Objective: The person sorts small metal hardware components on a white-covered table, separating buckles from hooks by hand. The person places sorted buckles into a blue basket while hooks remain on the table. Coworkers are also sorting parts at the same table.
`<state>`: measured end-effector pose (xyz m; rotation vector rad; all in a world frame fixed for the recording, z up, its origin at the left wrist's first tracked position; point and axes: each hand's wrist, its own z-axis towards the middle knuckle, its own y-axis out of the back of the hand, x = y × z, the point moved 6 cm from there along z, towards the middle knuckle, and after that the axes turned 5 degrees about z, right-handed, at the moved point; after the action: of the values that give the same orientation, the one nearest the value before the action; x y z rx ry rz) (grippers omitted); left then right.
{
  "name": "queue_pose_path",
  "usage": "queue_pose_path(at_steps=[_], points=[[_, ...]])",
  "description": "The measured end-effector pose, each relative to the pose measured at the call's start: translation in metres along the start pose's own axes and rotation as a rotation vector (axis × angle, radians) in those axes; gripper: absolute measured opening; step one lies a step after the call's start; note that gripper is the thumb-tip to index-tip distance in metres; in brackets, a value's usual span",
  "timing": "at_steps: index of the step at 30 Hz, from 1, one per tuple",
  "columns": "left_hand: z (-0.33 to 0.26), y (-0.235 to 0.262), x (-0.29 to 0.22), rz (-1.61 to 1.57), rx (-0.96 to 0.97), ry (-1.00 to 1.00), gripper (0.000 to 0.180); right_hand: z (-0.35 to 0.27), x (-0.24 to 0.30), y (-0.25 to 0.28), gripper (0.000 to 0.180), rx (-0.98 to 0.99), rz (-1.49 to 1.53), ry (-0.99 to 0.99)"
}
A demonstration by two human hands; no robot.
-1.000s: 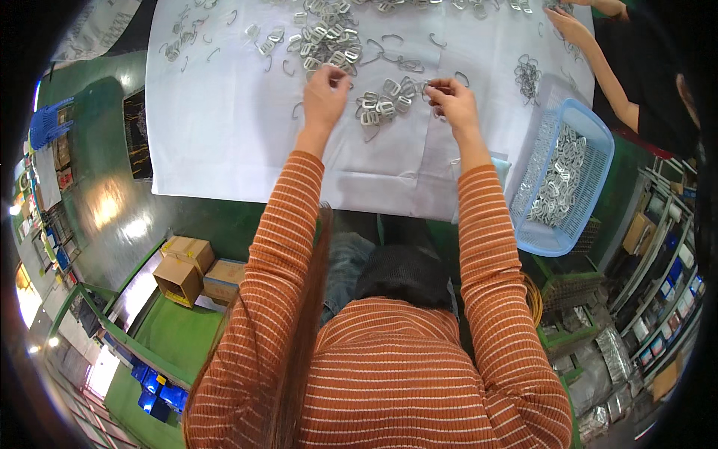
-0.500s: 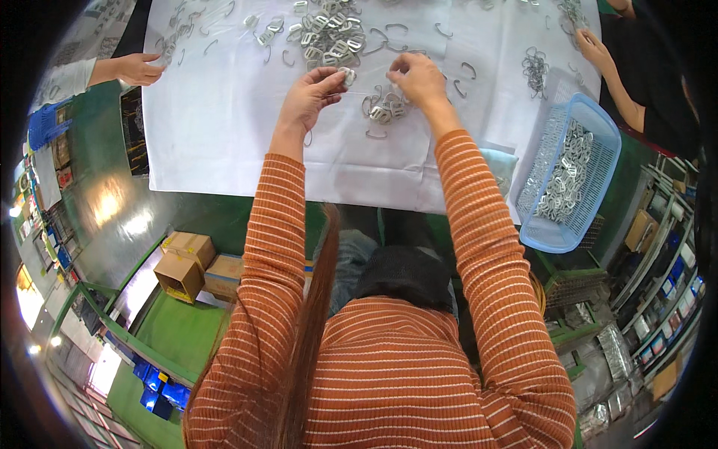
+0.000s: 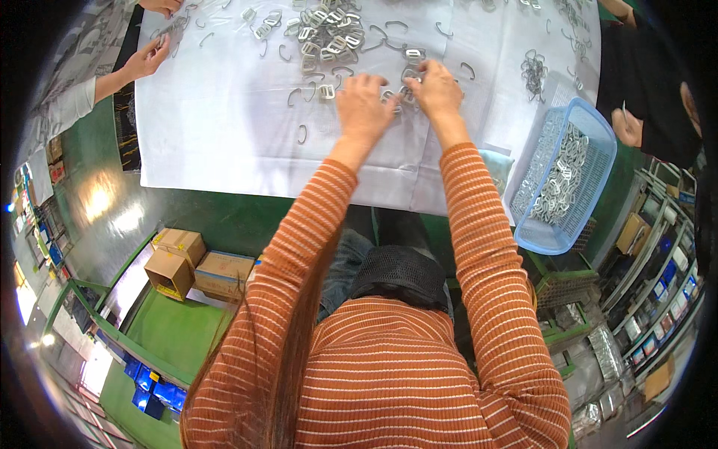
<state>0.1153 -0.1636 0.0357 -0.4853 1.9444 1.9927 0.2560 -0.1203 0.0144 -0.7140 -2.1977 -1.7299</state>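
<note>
My left hand (image 3: pixel 364 110) is over the white-covered table, fingers apart and slightly blurred, holding nothing I can see. Its fingertips are beside a small group of metal strap buckles (image 3: pixel 387 96), which it partly hides. Just to the right, my right hand (image 3: pixel 440 93) reaches the same group, its thumb and forefinger apart next to a silver buckle (image 3: pixel 409 75). Another buckle (image 3: pixel 414 55) lies beyond these fingertips. Left of my left hand are a single buckle (image 3: pixel 327 91) and several bent wire hooks (image 3: pixel 302 135).
Farther back lies a large pile of buckles (image 3: pixel 329 34). A blue plastic basket (image 3: pixel 550 243) with many metal pieces stands at the table's right edge. Co-workers' hands are at the left (image 3: pixel 147 60) and right (image 3: pixel 627 127). Cardboard boxes (image 3: pixel 224 273) stand below left.
My left hand has moved right and nearer to me, and the metal piece it pinched is no longer seen in it. My right hand has shifted slightly right and nearer to me.
</note>
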Motion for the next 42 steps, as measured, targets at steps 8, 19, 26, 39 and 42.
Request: queue_pose_path(at_steps=[8,19,26,39,42], points=[[0.014,-0.015,0.017,-1.071,0.396,0.382,0.018,0.000,-0.022,0.024,0.024,0.333,0.979,-0.292],[0.013,-0.003,0.040,-1.091,0.510,0.464,0.018,0.020,-0.014,0.010,0.031,0.030,0.172,-0.200],[0.006,0.024,0.084,-0.874,0.371,0.522,0.016,0.031,-0.002,0.006,0.021,0.177,0.825,-0.211],[-0.012,0.056,0.126,-1.649,0.166,0.636,0.019,0.009,0.002,-0.017,0.028,0.377,0.647,-0.168],[-0.016,0.044,0.142,-1.274,0.260,0.777,0.022,-0.013,0.007,0.008,0.021,0.493,1.304,-0.275]])
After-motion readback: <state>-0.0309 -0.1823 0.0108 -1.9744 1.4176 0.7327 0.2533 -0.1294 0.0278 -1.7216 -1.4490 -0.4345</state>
